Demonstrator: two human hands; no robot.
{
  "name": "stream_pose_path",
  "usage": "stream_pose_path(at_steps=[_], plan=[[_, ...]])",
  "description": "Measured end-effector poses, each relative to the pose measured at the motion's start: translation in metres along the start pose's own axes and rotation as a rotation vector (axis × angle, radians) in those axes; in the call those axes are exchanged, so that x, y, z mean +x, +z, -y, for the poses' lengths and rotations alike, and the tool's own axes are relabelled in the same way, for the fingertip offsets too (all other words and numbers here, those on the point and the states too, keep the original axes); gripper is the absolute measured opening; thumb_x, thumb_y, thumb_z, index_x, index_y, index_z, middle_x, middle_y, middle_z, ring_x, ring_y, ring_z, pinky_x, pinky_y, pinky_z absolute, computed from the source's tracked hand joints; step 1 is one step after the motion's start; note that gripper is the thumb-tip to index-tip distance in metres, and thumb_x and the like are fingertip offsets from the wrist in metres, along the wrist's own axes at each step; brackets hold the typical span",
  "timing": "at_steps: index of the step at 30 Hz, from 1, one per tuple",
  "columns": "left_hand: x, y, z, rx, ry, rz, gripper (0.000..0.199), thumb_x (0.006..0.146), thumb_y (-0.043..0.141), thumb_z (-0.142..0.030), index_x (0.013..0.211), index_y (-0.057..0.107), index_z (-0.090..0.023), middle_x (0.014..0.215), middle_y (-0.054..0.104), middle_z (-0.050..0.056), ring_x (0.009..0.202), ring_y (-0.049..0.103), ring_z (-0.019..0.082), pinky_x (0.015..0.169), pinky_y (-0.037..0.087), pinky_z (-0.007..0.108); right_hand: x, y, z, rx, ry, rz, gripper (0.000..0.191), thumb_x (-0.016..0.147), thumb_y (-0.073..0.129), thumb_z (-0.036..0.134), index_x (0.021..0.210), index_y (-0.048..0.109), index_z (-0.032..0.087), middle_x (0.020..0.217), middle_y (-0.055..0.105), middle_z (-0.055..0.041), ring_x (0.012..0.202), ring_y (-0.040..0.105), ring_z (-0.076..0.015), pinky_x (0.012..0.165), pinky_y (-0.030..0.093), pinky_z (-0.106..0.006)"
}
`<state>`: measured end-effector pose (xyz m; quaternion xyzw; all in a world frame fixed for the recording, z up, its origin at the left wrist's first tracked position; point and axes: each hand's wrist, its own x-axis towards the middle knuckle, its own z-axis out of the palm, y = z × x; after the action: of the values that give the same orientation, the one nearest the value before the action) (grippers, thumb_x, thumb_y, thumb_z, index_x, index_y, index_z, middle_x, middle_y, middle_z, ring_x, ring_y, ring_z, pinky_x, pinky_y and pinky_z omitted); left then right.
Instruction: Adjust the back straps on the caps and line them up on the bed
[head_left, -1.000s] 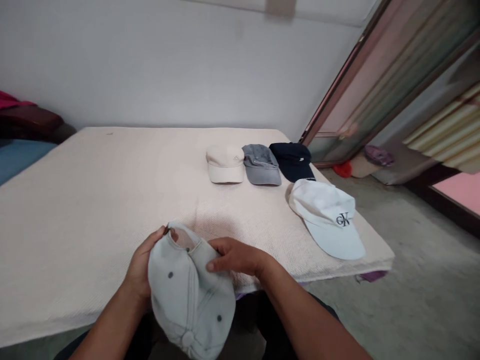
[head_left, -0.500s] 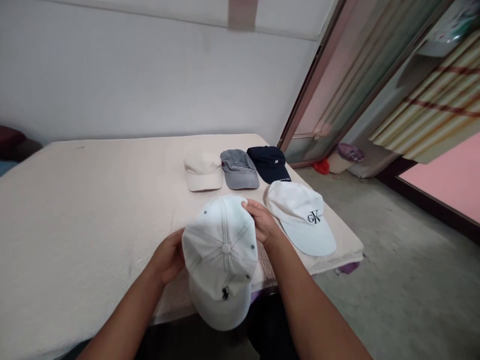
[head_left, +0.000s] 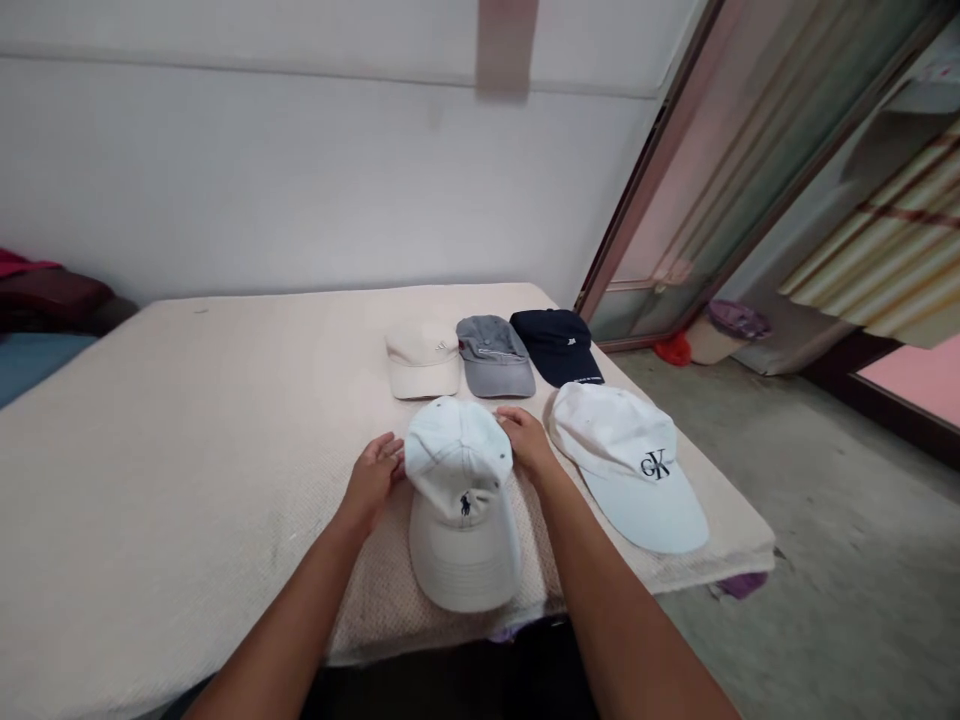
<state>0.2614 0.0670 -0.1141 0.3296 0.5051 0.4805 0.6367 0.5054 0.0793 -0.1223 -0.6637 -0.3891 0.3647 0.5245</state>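
A white cap with a small dark rider logo (head_left: 461,480) rests on the bed's near edge, brim toward me. My left hand (head_left: 375,475) is at its left side, fingers apart, nearly touching the crown. At the crown's right side is my right hand (head_left: 525,437), its fingers against or just beside the cap and partly hidden. Right of it lies a larger white cap with black letters (head_left: 619,460). Behind are a cream cap (head_left: 422,360), a grey cap (head_left: 495,357) and a navy cap (head_left: 556,345) in a row.
The bed (head_left: 225,450) has a pale woven cover and meets a white wall (head_left: 300,180). A bin (head_left: 720,332) and a red bag (head_left: 673,349) stand on the floor beyond its right side. Dark red and blue items (head_left: 45,350) are at the far left.
The white rider-logo cap has come down onto the bed, its front now facing me more. My left hand has loosened from its side. The view has shifted a little.
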Motion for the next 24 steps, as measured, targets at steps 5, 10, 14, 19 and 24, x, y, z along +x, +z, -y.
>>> stream_pose_path(at_steps=[5,10,14,19,24], plan=[[-0.026,-0.015,-0.023,0.17,0.063,-0.046,0.072,0.073,0.067,-0.023,0.138,0.035,-0.013,0.075,0.067,0.006,0.058,0.058,0.013,0.056,0.047,0.025,-0.018,0.007,0.033,-0.151,-0.078,-0.123,0.05,0.07,0.055,0.022,0.119,0.057,0.013,0.073,0.061,-0.0045,0.077,0.058,-0.021,0.077,0.043,-0.036],[-0.09,-0.016,-0.087,0.297,0.47,-0.065,0.085,0.078,0.063,-0.025,0.147,0.014,-0.025,0.052,0.05,-0.008,0.045,0.045,0.01,0.046,0.039,0.02,-0.088,0.042,0.124,0.165,-0.354,0.195,0.071,0.08,0.052,0.025,0.143,0.021,0.024,0.056,0.047,0.0073,0.048,0.049,-0.0138,0.054,0.045,-0.03],[-0.146,-0.017,-0.133,0.247,0.778,-0.164,0.091,0.077,0.063,-0.014,0.147,0.007,-0.036,0.05,0.049,-0.01,0.044,0.042,0.01,0.046,0.037,0.02,-0.147,0.059,0.182,0.277,-0.575,0.204,0.075,0.084,0.05,0.023,0.145,0.008,0.03,0.065,0.05,0.0033,0.053,0.049,-0.0148,0.057,0.047,-0.033],[-0.165,-0.031,-0.146,0.245,0.82,-0.275,0.093,0.074,0.065,-0.015,0.147,0.009,-0.035,0.05,0.051,-0.011,0.043,0.042,0.011,0.046,0.038,0.021,-0.163,0.072,0.187,0.248,-0.616,0.246,0.075,0.083,0.052,0.02,0.143,0.009,0.033,0.063,0.047,0.0038,0.053,0.045,-0.016,0.055,0.044,-0.035],[-0.149,-0.047,-0.141,0.289,0.793,-0.293,0.095,0.075,0.065,-0.018,0.147,0.006,-0.033,0.05,0.05,-0.011,0.043,0.041,0.01,0.045,0.037,0.019,-0.156,0.086,0.178,0.253,-0.575,0.285,0.074,0.084,0.051,0.02,0.143,0.009,0.032,0.064,0.044,0.0035,0.053,0.045,-0.0164,0.052,0.042,-0.034]])
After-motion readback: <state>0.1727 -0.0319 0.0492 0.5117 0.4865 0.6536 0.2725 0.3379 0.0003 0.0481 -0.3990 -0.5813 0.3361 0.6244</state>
